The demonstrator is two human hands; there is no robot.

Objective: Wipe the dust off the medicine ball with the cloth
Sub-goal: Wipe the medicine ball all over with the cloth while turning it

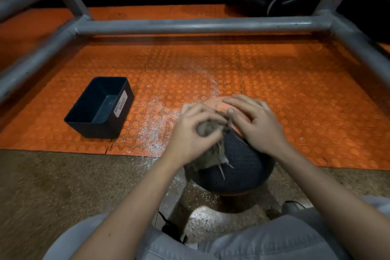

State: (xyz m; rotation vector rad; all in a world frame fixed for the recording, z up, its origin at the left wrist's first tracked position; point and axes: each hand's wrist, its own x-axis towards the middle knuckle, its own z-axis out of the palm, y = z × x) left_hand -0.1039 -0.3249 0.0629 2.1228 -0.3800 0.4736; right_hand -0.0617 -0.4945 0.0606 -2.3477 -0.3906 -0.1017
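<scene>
Evidently we are mid-wipe: our left grip bunches the cloth against the top of the medicine ball, which sits on the floor. Our right grip lies flat-fingered on the ball's far side. White dust lies left of the ball; what clings on, we cannot tell.

Medicine ball is two-tone: dk navy/charcoal panel w/ a fine pebbled texture, plus an orange panel; the cloth is dull grey-brown w/ paler frayed strips. Mat is bright orange w/ rows of raised round dots, flecked w/ white dust, & the floor is brown w/ fine speckle. Bin is dk navy-black w/ a white label hand-lettered in black; pipe frame plain grey, trousers pale grey-blue.
</scene>
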